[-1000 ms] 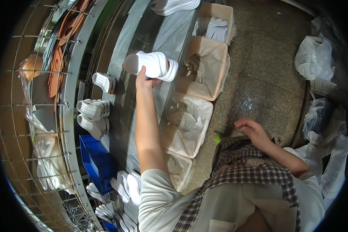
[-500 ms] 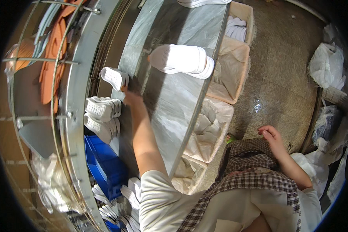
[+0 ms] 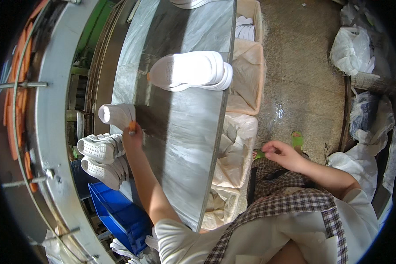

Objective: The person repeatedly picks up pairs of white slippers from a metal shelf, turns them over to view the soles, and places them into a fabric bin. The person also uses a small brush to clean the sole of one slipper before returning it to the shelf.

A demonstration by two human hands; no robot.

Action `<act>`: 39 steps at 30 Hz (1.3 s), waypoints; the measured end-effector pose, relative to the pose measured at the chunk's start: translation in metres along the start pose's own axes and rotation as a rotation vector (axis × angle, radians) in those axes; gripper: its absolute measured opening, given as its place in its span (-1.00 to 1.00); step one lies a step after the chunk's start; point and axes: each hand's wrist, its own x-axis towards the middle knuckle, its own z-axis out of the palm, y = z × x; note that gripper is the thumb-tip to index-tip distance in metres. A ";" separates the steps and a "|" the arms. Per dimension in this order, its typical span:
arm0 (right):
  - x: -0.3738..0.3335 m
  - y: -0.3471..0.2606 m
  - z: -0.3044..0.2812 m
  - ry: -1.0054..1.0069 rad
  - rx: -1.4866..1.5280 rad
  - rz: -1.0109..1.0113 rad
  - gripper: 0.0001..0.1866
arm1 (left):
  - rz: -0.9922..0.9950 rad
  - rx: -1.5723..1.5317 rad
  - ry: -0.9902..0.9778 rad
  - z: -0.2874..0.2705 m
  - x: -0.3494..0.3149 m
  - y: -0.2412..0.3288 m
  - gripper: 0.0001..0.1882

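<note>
At the left edge of the grey marbled table, my left hand is closed at the end of a small stack of white clogs, gripping them. A small orange piece shows at its fingers; what it is I cannot make out. Just nearer lie more nested white clogs with holes in their uppers, in two rows. My right hand hangs over the floor in front of my checked apron, fingers loosely curled, nothing visible in it. Stacked white soles lie farther along the table.
Lined bins stand along the table's right side, one holding white pieces. A blue crate sits at the near left. Metal framing with orange pieces rises far left. White bags lie beyond the floor at right.
The view has shifted. The clogs at my left hand have turned, now showing their opening. My right hand has moved left and its fingers are more curled.
</note>
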 end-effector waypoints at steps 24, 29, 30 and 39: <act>-0.067 -0.105 -0.089 -0.246 0.989 -0.083 -0.42 | -0.066 0.721 -0.673 0.116 -0.399 -0.303 -0.46; -0.077 -0.095 -0.119 -0.037 1.060 0.408 -0.48 | -0.438 0.601 -0.493 0.117 -0.397 -0.350 -0.51; -0.077 -0.093 -0.122 0.004 1.062 0.449 -0.46 | -0.460 0.558 -0.511 0.115 -0.398 -0.359 -0.53; -0.078 -0.077 -0.136 0.065 1.076 0.517 -0.29 | -0.575 0.546 -0.383 0.094 -0.390 -0.394 -0.69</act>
